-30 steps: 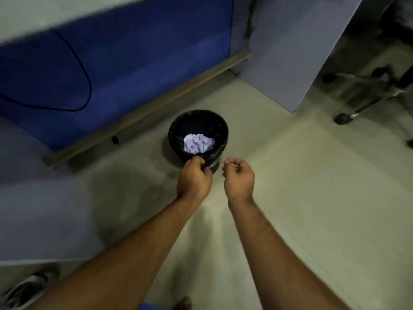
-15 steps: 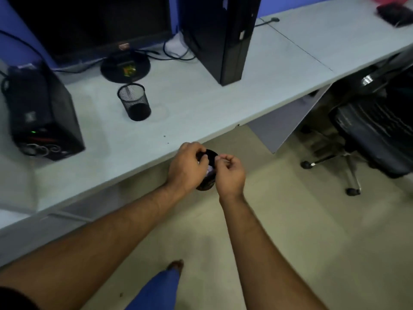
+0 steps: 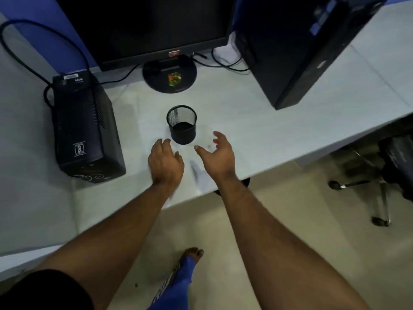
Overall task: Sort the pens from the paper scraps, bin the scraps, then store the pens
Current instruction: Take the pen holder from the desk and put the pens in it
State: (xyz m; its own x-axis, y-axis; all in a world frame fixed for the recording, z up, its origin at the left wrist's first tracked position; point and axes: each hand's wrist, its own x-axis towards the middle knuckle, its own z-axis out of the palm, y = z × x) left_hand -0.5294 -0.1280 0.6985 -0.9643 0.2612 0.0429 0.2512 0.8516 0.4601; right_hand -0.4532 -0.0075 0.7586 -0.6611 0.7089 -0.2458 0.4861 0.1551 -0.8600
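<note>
A black mesh pen holder stands upright on the pale desk, and it looks to have no pens in it. My left hand hovers palm down just in front of and left of the holder, holding nothing. My right hand is open to the holder's right front, its palm turned left. A blurred dark streak, perhaps a pen, lies on the desk between my hands. A black bin peeks out under the desk edge, mostly hidden by my right forearm. No paper scraps show on the desk.
A monitor on a round base stands behind the holder. A black power unit with cables sits at left, a computer tower at right. An office chair is on the floor at right. My foot is below.
My view lifted from the bin on the floor, which holds paper scraps, to the desk top. Both hands left the bin's rim, rose over the desk and opened near the pen holder.
</note>
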